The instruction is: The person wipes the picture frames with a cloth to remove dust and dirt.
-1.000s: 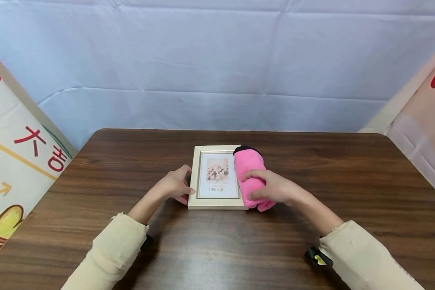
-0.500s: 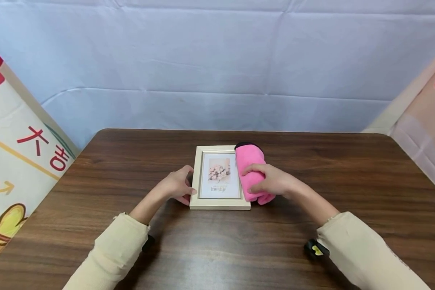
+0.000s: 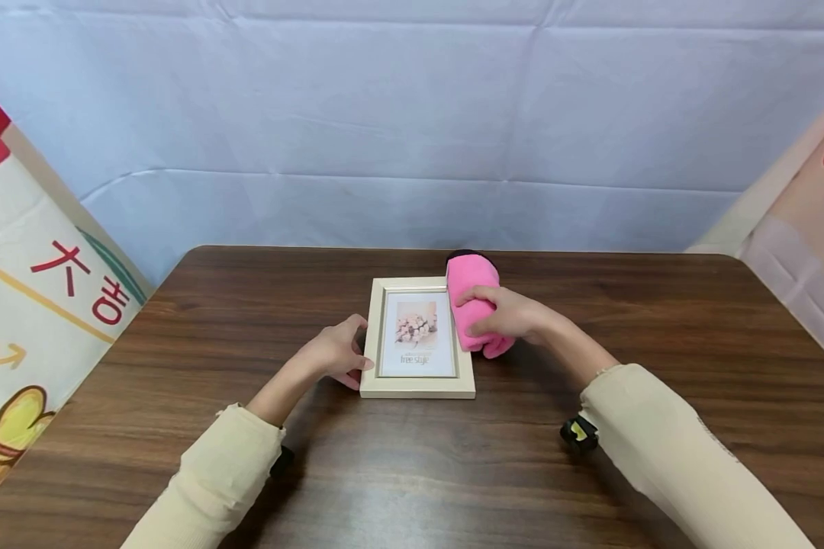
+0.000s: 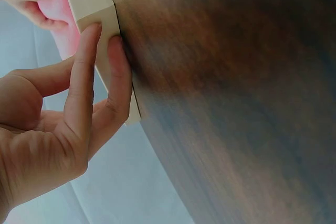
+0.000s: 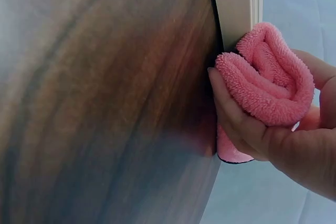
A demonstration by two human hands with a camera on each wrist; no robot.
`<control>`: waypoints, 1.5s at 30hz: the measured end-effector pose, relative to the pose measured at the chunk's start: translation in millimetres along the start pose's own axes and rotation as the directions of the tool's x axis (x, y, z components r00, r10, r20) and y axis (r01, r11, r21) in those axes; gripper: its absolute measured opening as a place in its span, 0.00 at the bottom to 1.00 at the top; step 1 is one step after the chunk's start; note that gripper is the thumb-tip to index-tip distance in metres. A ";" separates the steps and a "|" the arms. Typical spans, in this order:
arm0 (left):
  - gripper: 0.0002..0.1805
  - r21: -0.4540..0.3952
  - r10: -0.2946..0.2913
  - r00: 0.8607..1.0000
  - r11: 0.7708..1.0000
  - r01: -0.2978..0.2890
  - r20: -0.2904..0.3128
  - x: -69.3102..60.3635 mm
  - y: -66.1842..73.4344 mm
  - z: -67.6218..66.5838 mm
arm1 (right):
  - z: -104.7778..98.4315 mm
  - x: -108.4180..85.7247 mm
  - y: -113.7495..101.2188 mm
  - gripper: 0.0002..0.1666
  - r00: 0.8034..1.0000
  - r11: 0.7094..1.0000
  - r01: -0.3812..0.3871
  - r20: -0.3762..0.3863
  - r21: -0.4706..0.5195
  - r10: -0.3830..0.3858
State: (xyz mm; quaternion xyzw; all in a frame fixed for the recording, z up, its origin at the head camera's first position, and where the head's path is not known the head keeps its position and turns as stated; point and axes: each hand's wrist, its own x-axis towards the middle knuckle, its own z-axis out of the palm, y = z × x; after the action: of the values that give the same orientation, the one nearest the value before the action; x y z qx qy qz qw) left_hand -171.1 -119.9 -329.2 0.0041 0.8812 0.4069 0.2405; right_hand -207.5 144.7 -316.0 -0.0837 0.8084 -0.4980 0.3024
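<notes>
A cream picture frame (image 3: 417,388) lies face up on the table, a flower picture behind its pane. My left hand (image 3: 331,352) holds its left edge; in the left wrist view two fingertips press the frame's side (image 4: 108,22), while the thumb tip is hidden. My right hand (image 3: 518,316) grips a folded pink towel (image 3: 470,272) with dark trim, which covers part of the frame's right border. Close up in the right wrist view, the fluffy towel (image 5: 286,106) is rolled in the fingers and touches the frame's side (image 5: 233,3).
The dark wood-grain table (image 3: 412,473) extends around the frame on all sides. Behind it hangs a pale blue cloth backdrop (image 3: 384,114). Printed sheets stand at the left (image 3: 41,267) and right (image 3: 810,252).
My right hand has slid the towel away from me along the frame's right border, uncovering the near right corner. The left hand stays at the left edge; the frame shifted very slightly right in view.
</notes>
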 end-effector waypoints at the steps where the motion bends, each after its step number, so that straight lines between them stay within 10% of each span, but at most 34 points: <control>1: 0.31 0.003 0.002 1.000 1.000 -0.002 -0.001 0.1 -0.1 -0.2 | -1.0 1.4 -0.2 0.28 1.000 1.000 0.003 0.005 0.004 -0.003; 45: 0.32 0.049 0.002 1.000 0.999 -0.003 0.020 -3.8 1.1 -2.5 | 37.6 -51.2 8.1 0.28 1.000 0.999 -0.011 -0.006 -0.031 0.010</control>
State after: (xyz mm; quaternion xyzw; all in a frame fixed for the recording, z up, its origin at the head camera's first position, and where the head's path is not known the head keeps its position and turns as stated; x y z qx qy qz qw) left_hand -169.0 -121.7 -325.4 0.0150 0.8884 0.3856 0.2488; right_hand -143.5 142.7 -314.2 -0.0827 0.8175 -0.4839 0.3013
